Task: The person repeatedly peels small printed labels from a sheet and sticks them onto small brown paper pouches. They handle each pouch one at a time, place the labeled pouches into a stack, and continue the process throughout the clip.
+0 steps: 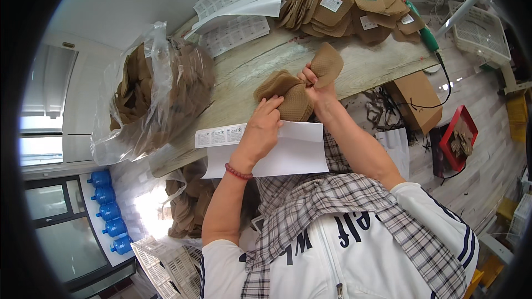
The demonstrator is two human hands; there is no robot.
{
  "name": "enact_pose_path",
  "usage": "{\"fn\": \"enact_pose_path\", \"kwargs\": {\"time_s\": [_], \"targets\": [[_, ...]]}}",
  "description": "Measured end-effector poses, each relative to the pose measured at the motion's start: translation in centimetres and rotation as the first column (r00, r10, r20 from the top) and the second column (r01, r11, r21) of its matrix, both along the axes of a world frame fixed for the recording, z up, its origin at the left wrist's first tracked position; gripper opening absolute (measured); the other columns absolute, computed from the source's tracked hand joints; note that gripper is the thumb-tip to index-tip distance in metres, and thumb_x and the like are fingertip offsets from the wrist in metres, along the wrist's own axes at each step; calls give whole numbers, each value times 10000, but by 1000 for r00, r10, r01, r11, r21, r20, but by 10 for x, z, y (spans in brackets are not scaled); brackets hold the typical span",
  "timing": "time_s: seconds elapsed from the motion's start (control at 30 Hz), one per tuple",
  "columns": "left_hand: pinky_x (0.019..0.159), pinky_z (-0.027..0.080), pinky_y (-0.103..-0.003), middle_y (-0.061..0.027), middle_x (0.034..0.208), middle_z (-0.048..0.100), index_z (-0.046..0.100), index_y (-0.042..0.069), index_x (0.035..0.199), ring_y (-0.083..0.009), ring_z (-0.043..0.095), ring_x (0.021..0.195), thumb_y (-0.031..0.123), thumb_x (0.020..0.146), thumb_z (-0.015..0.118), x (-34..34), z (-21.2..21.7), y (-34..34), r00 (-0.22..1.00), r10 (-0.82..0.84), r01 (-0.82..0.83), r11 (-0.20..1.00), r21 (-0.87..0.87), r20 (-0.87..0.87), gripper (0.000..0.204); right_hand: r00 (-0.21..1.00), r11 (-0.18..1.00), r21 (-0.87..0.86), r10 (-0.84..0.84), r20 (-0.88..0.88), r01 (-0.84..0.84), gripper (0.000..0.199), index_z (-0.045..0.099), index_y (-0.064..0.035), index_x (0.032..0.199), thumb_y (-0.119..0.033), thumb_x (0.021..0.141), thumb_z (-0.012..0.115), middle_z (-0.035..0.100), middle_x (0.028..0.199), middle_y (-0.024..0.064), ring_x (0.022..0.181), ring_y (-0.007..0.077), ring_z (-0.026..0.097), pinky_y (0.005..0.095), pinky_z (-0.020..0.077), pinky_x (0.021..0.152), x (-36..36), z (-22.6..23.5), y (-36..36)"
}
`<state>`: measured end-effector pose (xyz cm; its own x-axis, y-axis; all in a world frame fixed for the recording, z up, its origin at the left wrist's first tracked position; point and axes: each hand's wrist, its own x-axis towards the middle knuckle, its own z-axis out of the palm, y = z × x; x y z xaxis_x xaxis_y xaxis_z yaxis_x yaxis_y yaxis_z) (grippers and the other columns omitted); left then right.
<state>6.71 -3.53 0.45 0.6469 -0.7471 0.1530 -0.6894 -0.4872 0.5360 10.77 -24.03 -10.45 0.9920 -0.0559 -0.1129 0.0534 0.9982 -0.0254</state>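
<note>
Piece, brown, textured, single (pixel 328 64): raised above the counter (pixel 238 80), clamped in the fingers of the right hand (pixel 318 87). Stack, small, of similar brown pieces (pixel 297 104): on the counter near its front edge, left hand (pixel 260 132) laid upon it, fingers close together; whether they grip, cannot tell. Sheet, white, label-bearing (pixel 293 155): at the front edge, beneath the left hand. Pile of labelled brown pieces (pixel 331 15): counter's far right. Bag, clear plastic (pixel 130 143), filled with brown pieces: counter's left end.
</note>
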Motion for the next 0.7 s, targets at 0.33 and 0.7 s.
{"fn": "enact_pose_path", "kwargs": {"time_s": [0.33, 0.7], "targets": [[1163, 331, -512, -238, 1392, 519, 549, -47, 865, -406, 460, 1333, 9, 852, 628, -2, 22, -1, 977, -98, 72, 988, 139, 189, 98, 975, 53, -998, -216, -57, -47, 513, 715, -35, 1062, -499, 1018, 501, 667, 1035, 67, 914, 169, 622, 329, 499, 829, -3, 105, -101], [1147, 348, -510, -240, 1316, 572, 605, -53, 913, -391, 499, 1288, 45, 860, 597, 6, 37, -6, 978, -117, 95, 987, 128, 174, 111, 902, -327, -934, 345, -261, -145, 237, 700, -46, 1039, -252, 921, 712, 703, 940, 89, 874, 170, 659, 344, 540, 718, -10, 71, -56]]}}
